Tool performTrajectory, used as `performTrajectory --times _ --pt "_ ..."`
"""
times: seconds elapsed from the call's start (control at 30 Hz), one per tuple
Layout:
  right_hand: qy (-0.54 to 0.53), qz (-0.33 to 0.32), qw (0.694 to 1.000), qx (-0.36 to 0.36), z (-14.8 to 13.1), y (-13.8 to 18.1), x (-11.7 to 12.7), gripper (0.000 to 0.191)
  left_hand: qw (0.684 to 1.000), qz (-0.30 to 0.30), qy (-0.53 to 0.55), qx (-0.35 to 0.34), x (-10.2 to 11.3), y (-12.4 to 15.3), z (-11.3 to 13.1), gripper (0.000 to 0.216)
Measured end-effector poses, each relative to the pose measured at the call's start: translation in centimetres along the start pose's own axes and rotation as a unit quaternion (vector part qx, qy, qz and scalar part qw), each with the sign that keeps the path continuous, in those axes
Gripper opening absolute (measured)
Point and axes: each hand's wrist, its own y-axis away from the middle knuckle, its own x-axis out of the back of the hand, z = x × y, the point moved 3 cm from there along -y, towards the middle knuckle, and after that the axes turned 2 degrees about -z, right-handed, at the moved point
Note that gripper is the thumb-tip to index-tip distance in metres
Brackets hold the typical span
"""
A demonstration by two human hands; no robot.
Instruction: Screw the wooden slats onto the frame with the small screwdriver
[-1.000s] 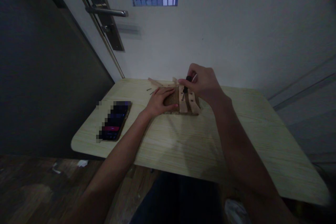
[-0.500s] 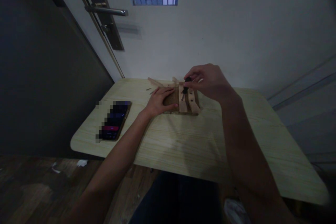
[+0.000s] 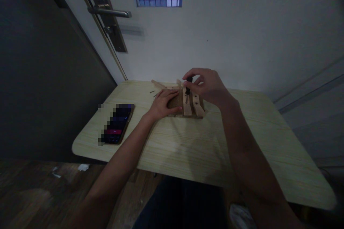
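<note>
A small wooden assembly [image 3: 192, 105] of light slats on a brown board lies at the far middle of the pale wooden table [image 3: 204, 146]. My left hand [image 3: 162, 103] lies flat on the board's left side, fingers stretched out, pressing it down. My right hand [image 3: 206, 86] hovers over the slats with its fingers pinched round the black handle of a screwdriver [image 3: 189, 85], which stands nearly upright with its tip on a slat.
A phone [image 3: 117, 123] lies on the table's left part. Loose wooden strips [image 3: 161, 84] and a few small dark screws [image 3: 153, 92] lie behind the assembly. A door with a metal handle [image 3: 109, 11] stands at the left, a white wall behind.
My right hand has turned round the screwdriver handle, its fingers shifting from the handle's right side to wrap over its top. My left hand and the assembly have stayed put.
</note>
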Motion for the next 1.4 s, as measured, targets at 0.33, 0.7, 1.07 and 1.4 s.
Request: performTrajectory --times 0.33,0.7,1.07,1.4 --pt "0.036 -0.004 0.999 0.014 0.6 0.1 0.9 0.020 1.000 0.005 0.001 -0.009 0.0 0.2 0.0 0.069" --pt "0.073 0.043 0.996 0.017 0.7 -0.3 -0.1 0.023 1.000 -0.001 0.003 -0.007 -0.1 -0.1 -0.2 0.071" --pt "-0.050 -0.113 0.992 0.016 0.9 0.2 0.5 0.020 1.000 0.000 0.005 0.000 -0.1 0.1 -0.2 0.070" --pt "0.030 0.006 0.999 -0.012 1.2 0.0 0.9 0.029 1.000 -0.004 -0.001 0.007 0.0 0.1 0.0 0.070"
